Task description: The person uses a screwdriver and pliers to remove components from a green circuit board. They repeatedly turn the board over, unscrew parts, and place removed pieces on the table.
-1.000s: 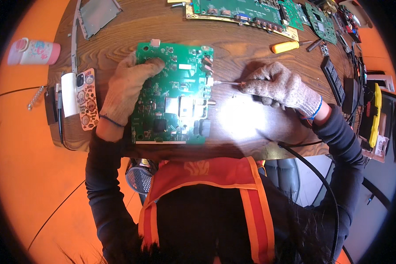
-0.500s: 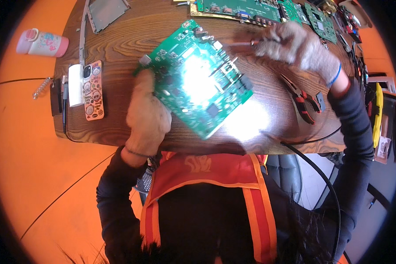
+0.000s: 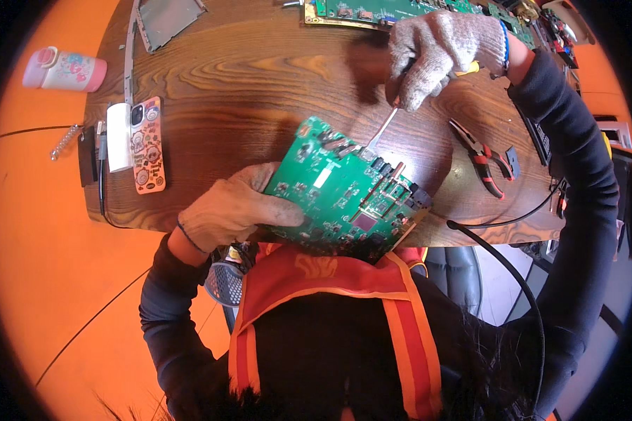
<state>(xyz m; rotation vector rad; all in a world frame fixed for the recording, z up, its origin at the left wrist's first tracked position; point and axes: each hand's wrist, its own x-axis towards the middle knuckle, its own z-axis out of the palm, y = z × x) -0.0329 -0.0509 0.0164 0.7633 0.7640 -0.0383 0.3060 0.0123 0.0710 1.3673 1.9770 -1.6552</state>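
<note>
My left hand (image 3: pixel 235 208), in a knitted work glove, grips a green circuit board (image 3: pixel 330 184) by its left edge, thumb on top. The board is tilted above the table's front edge, with connectors along its right side. In my gloved right hand (image 3: pixel 435 59) is a screwdriver (image 3: pixel 383 130), its thin metal shaft pointing down and a bit of yellow handle showing behind the fingers. The tip is close to a connector at the board's upper right edge; whether it touches cannot be made out.
Red-and-black pliers (image 3: pixel 483 160) lie on the wooden table (image 3: pixel 225 70) to the right. At left are a phone in a patterned case (image 3: pixel 148 144), a white roll (image 3: pixel 119 137) and a bottle (image 3: pixel 67 70). More circuit boards (image 3: pixel 358 12) stand at the back. A black cable (image 3: pixel 498 256) crosses the front edge.
The board has come down toward me and turned, and its bright glare is gone. My right hand has moved left, bringing the screwdriver to the board's edge.
</note>
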